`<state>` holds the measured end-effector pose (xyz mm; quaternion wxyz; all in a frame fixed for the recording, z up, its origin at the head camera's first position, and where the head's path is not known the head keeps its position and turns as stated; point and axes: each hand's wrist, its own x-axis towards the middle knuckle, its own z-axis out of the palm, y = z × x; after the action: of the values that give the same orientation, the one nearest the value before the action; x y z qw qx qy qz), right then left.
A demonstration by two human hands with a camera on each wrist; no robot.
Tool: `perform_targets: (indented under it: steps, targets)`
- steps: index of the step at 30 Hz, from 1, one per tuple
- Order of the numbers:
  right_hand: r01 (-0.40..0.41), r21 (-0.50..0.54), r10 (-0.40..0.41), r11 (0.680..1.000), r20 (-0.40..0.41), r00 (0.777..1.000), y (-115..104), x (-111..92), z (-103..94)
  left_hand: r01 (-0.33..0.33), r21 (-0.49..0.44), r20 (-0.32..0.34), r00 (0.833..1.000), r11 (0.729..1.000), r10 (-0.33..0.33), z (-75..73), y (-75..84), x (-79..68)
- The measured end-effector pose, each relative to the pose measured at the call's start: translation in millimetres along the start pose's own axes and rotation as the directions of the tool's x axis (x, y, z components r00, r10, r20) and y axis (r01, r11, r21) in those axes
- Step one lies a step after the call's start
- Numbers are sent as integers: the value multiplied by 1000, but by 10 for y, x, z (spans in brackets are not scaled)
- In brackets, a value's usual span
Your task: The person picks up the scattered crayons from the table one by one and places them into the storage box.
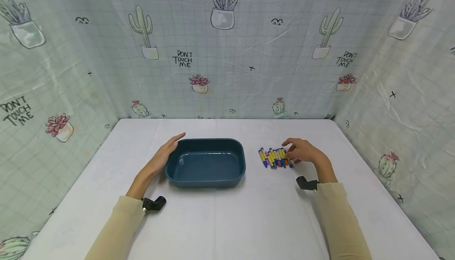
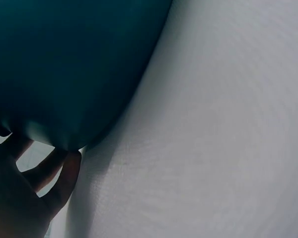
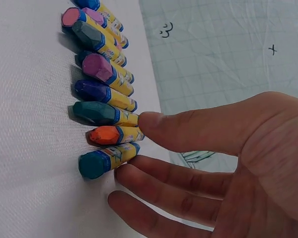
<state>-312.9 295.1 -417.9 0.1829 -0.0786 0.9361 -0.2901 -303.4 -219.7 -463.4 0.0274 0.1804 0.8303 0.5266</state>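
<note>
Yellow-wrapped crayons lie side by side on the counter, between the tray and our right hand, their long axes running roughly away from us, a little slanted. They sit just left of that hand, clearly the nearer one; we hold its thumb and fingers apart about the row's right end, by the teal crayon. Our left hand, fingers spread, touches the tray's left side

"DON'T TOUCH ME" — on backdrop cloth
</note>
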Motion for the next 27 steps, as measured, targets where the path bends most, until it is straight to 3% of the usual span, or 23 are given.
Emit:
perform_targets:
  steps: [14,27]
  targets:
    - [-37,-3,37,999,15,999,82,46,33,5,25,50,999,1000,-6,-20,-2,-4]
    - [-69,19,69,997,13,998,75,31,51,25,30,23,999,999,-26,0,-12,-4]
